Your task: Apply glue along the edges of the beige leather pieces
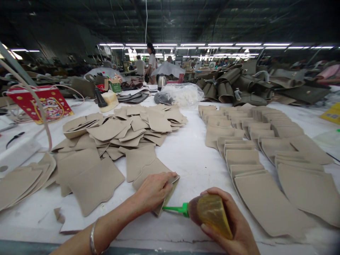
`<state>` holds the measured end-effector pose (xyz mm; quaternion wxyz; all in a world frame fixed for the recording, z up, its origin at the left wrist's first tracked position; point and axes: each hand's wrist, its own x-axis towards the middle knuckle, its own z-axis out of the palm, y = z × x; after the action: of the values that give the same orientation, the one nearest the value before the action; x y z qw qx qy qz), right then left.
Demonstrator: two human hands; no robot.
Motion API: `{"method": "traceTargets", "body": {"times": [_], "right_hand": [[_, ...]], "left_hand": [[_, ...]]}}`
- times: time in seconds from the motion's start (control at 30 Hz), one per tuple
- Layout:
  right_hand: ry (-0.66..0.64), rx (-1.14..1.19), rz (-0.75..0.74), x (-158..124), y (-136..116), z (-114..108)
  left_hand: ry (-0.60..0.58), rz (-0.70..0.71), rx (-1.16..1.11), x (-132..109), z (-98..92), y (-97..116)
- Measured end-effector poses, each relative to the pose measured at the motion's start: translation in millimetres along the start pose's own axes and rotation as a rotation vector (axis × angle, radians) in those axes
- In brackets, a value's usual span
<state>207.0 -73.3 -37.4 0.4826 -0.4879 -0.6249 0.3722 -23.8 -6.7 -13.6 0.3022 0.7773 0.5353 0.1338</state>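
My left hand [152, 191] has its fingers curled over the edge of a beige leather-like piece [150, 170], pressing it on the white table. A narrow strip along that piece's near right edge is turned up and looks greenish. My right hand [236, 225] grips a squeeze bottle [209, 212] of amber liquid, tilted on its side. The bottle's thin green nozzle [174, 209] points left, its tip at the piece's lower corner, just below my left hand. Another flat beige piece [97, 184] lies left of my left hand.
A loose heap of beige pieces [119, 131] lies at the centre left. Overlapping rows of similar pieces [244, 159] run along the right. Farther back are a clear plastic bag [186, 94], a red printed bag [44, 102] and dark leather-like goods [239, 83]. A person [151, 62] stands in the background.
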Motion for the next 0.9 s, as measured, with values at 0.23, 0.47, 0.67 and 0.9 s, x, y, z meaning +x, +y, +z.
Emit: {"method": "traceTargets", "body": {"times": [0.23, 0.47, 0.67, 0.9], "right_hand": [[0.029, -0.216, -0.134, 17, 12, -14], [0.110, -0.306, -0.231, 32, 18, -26], [0.051, -0.291, -0.263, 30, 13, -23], [0.062, -0.308, -0.294, 27, 10, -26]], "left_hand": [[-0.018, 0.000, 0.003, 4, 0.2, 0], [-0.019, -0.010, -0.010, 5, -0.3, -1], [-0.024, 0.003, -0.029, 6, -0.5, 2], [-0.011, 0.000, -0.015, 6, 0.9, 1]]}}
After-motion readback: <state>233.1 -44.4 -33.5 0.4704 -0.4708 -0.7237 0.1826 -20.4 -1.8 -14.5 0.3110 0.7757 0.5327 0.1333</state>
